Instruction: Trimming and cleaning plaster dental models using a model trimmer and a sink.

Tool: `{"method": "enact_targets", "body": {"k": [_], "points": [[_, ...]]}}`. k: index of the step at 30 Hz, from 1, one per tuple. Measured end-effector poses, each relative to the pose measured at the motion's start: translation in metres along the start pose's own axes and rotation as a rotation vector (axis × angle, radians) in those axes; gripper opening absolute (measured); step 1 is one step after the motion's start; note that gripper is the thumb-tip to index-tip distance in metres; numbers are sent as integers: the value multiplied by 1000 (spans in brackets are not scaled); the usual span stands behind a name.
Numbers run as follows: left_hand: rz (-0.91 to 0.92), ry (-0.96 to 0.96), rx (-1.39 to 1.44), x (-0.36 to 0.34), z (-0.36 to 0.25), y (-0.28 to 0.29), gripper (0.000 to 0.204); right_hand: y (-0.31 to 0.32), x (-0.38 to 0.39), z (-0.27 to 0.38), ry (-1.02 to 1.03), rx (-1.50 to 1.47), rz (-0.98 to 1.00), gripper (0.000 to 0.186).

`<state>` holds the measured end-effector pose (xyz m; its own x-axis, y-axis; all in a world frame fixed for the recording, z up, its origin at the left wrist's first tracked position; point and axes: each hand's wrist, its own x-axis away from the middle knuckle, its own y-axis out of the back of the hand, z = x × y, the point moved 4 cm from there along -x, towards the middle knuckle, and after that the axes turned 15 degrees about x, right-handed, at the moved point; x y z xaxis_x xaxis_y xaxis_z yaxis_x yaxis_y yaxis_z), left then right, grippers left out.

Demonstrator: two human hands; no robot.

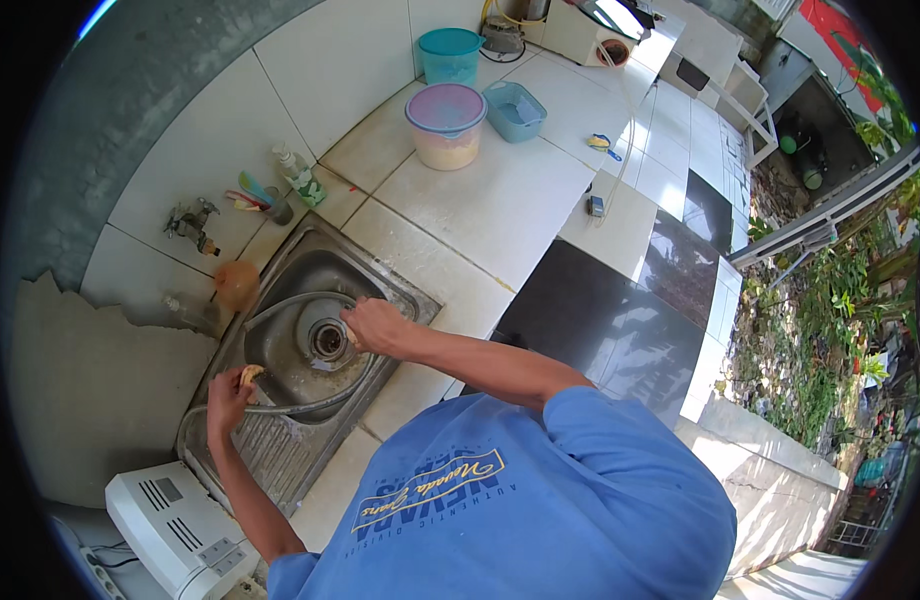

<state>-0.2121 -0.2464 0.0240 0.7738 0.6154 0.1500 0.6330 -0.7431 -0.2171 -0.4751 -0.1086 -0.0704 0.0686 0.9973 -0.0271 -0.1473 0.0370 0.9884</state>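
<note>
A long grey hose (305,408) curves in a loop over the stainless steel sink (400,292), around the drain (328,341). My left hand (226,400) is at the sink's left side, by the ribbed drainboard (280,450). Its fingers are closed on a small yellowish piece (251,374), perhaps a sponge, beside the hose. At the right edge of the basin my right hand (376,326) is closed around the hose. Something pale yellow (353,339) shows under its fingers, too small to name.
A wall tap (192,228) juts out behind the sink. Near it stand a green-labelled bottle (298,176) and a cup of brushes (277,208). Further along the tiled counter are a pink-lidded tub (446,126), a teal bucket (450,58) and a blue basin (514,111). A white appliance (175,535) stands lower left.
</note>
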Motion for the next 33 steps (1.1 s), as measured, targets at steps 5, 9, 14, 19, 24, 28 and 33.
{"method": "enact_targets", "body": {"k": [5, 9, 14, 19, 24, 28, 33], "points": [[-435, 220, -928, 56, 24, 28, 31, 70, 86, -99, -159, -490, -5, 44], [-388, 132, -217, 68, -24, -62, 44, 149, 183, -207, -319, -1231, 271, 49], [-48, -20, 280, 24, 6, -129, 53, 69, 342, -356, -566, -2191, -134, 51], [-446, 412, -482, -66, 62, -152, 41, -37, 506, -455, -965, 88, 542, 44], [-514, 237, -272, -143, 76, -274, 33, 4, 450, -465, -1499, -684, 173, 41], [-287, 302, -79, -237, 120, -372, 36, 27, 336, -479, -1196, -894, -131, 25], [-131, 276, -77, -327, 171, -465, 31, 51, 222, -513, -899, -657, -290, 22]]}}
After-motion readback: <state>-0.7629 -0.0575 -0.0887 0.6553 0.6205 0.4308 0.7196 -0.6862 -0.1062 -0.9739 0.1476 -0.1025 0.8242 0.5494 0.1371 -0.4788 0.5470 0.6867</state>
